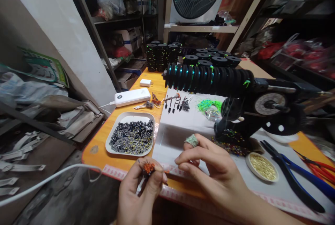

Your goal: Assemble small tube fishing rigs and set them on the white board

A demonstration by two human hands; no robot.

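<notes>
My left hand [138, 191] is at the table's near edge, its fingers closed round a small bundle of orange-red tipped pieces [148, 167] and a thin white stick. My right hand [209, 164] hovers just to its right over the white work sheet [175, 130], fingers curled in a pinch towards the bundle; whether they hold anything is too small to tell. A green wrap sits on one finger [192, 140]. A white tray of small black and yellow parts [131, 137] lies just beyond my left hand.
A black winding machine [251, 113] carries a row of black spools [206, 76] above the sheet. More spools [162, 55] are stacked behind. A power bank [132, 96], a dish of gold beads [262, 166], blue pliers [293, 179] and a measuring tape [183, 197] lie around.
</notes>
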